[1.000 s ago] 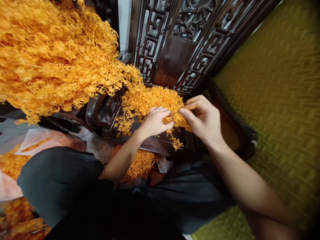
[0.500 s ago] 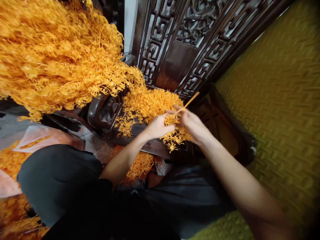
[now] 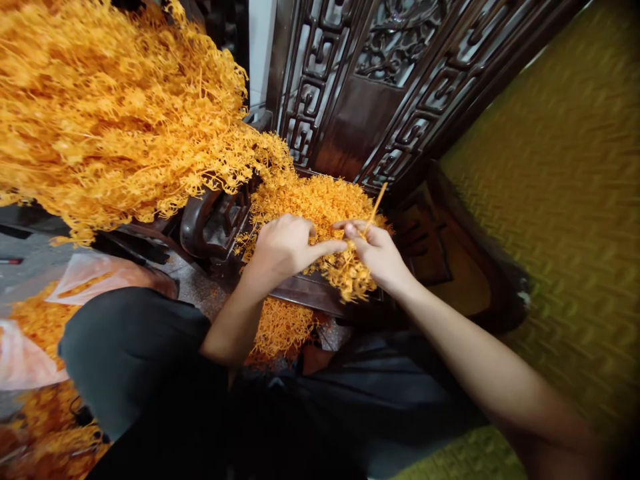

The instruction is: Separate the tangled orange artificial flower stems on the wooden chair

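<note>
My right hand (image 3: 377,257) pinches a bunch of orange plastic flower sprigs (image 3: 347,279). One bare stem sticks up past its fingers, and the star-like heads hang below. To its left, my left hand (image 3: 287,245) lies over a pile of similar orange sprigs (image 3: 325,200), palm down. Its thumb is stretched toward the bunch, away from the other fingers, whose tips are partly hidden. The pile rests on a dark carved wooden seat (image 3: 320,293).
A much larger orange heap (image 3: 115,120) fills the upper left, beside a curved wooden armrest (image 3: 195,223). Plastic bags (image 3: 105,277) and more orange pieces (image 3: 283,327) lie on the floor. A carved backrest (image 3: 360,120) rises behind; a yellow-green textured cover (image 3: 565,180) is at right.
My left hand has drawn away to the left from the bunch and turned over the pile. My right hand still holds the bunch, its stem now more upright. The view has shifted slightly.
</note>
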Action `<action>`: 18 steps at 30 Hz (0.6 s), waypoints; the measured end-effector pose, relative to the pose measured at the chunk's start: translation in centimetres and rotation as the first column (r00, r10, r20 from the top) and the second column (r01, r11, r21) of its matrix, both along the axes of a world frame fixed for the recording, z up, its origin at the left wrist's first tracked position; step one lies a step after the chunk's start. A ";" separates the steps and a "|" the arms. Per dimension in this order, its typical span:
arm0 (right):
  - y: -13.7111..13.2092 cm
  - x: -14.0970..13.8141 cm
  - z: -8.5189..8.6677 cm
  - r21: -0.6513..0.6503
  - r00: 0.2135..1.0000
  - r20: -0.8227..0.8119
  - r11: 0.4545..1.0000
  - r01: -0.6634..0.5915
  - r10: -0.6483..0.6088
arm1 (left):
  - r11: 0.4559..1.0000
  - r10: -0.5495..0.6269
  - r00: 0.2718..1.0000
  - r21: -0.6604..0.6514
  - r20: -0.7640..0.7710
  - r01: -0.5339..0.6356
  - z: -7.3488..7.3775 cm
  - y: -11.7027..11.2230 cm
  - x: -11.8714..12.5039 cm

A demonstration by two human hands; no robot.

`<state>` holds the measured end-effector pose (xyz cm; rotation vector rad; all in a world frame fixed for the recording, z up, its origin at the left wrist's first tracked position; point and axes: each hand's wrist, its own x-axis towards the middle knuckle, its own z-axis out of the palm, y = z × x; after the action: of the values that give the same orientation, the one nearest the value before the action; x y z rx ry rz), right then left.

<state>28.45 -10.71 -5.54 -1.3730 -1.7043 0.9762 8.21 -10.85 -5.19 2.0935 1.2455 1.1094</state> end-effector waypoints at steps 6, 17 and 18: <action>-1.4 -2.1 0.4 -0.042 0.924 0.321 0.978 -0.205 0.208 | 0.983 -0.116 0.919 0.176 0.376 0.052 -0.1 0.5 2.4; -1.6 -1.7 0.3 -0.447 0.950 -0.007 0.849 -0.281 0.311 | 0.978 0.206 0.568 -0.155 0.797 -0.136 -2.9 1.8 2.9; -1.5 -1.6 0.3 -0.438 0.951 -0.029 0.851 -0.289 0.308 | 0.972 0.234 0.526 -0.193 0.817 -0.134 -3.1 2.2 2.9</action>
<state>26.83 -12.19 -5.25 -1.4312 -1.8386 1.5983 11.15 -8.61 -8.32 1.0358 0.9731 1.7934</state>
